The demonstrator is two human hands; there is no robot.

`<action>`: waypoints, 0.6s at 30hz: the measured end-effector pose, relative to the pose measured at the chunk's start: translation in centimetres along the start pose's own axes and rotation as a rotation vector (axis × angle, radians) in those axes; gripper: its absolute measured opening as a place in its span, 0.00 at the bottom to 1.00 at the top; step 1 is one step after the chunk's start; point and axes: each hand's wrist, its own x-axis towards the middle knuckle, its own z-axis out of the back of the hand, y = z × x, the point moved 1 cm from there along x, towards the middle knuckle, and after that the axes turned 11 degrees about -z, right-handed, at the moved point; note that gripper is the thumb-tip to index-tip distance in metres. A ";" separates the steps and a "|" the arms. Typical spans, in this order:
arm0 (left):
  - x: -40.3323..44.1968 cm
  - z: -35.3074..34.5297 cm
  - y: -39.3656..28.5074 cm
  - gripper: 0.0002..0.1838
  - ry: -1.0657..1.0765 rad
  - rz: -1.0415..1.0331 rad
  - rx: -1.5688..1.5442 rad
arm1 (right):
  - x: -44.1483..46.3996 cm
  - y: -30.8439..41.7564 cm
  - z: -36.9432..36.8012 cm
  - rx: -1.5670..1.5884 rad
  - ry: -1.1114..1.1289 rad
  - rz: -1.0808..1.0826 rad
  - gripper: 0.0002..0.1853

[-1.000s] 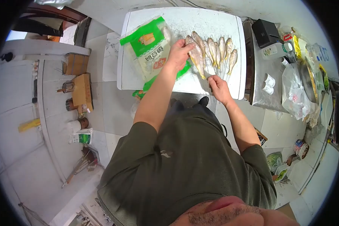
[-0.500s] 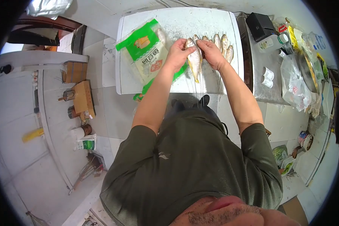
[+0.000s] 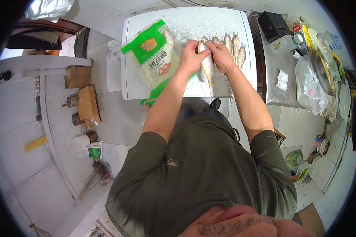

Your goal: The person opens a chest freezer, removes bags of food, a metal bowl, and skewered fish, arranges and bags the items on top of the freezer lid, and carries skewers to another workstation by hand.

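Above the white table, my left hand (image 3: 191,58) is closed on the upper part of a silvery fish (image 3: 208,74) with a yellowish belly. The fish hangs head away from me, tail toward my body. My right hand (image 3: 221,57) is closed at the same fish's head end, thumb close to my left thumb. Thin skewers run down past the tail toward the table's near edge. Several more skewered fish (image 3: 235,45) lie side by side just right of my right hand. Left of my hands is a green and white plastic bag (image 3: 156,59) with a fish inside.
The white table (image 3: 146,91) has its near edge in front of my body. A metal side table (image 3: 279,100) on the right carries a black box (image 3: 273,27), a plastic jug (image 3: 284,44), white cups (image 3: 281,80) and plastic bags (image 3: 310,89). Cardboard boxes (image 3: 88,103) stand at the left.
Both hands stay together at the fish's upper end. The fish has shifted slightly right, and my left hand has turned a little and moved right with it.
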 end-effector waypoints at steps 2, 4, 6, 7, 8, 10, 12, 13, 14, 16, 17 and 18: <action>0.1 -0.2 -0.5 0.17 0.031 -0.017 0.036 | 0.2 0.0 0.3 0.028 -0.039 -0.006 0.17; 0.2 -0.1 -0.7 0.17 0.066 -0.034 0.061 | -0.7 0.6 -0.2 0.120 -0.088 -0.019 0.17; 0.5 0.0 -0.7 0.17 0.107 -0.057 0.068 | 0.4 0.6 0.5 -0.020 -0.140 -0.002 0.19; 0.3 0.0 -0.6 0.17 0.111 -0.062 0.042 | 0.6 0.4 0.8 -0.088 -0.168 0.004 0.19; 0.2 0.1 -0.5 0.17 0.115 -0.072 0.016 | 0.9 0.4 1.1 -0.148 -0.213 0.010 0.21; -0.2 0.7 -1.6 0.15 0.142 -0.024 -0.117 | 1.4 0.3 1.7 -0.243 -0.272 0.068 0.20; -0.1 1.4 -1.7 0.13 0.049 0.004 -0.366 | 1.6 0.1 2.0 -0.292 -0.360 0.102 0.19; -0.2 1.8 -1.7 0.13 -0.001 0.023 -0.491 | 1.6 -0.2 2.1 -0.255 -0.286 0.052 0.19; -0.1 2.0 -1.7 0.10 -0.017 0.102 -0.587 | 1.5 -0.5 2.3 -0.221 -0.210 0.001 0.19; 0.2 2.0 0.0 0.09 0.002 0.208 -0.653 | 1.4 -0.7 1.7 -0.169 -0.112 -0.088 0.19; 0.3 1.8 1.0 0.09 0.012 0.258 -0.686 | 1.1 -0.7 1.1 -0.148 -0.095 -0.125 0.19; 0.2 1.4 1.4 0.08 -0.052 0.258 -0.673 | 0.8 -0.7 0.3 -0.124 -0.080 -0.161 0.19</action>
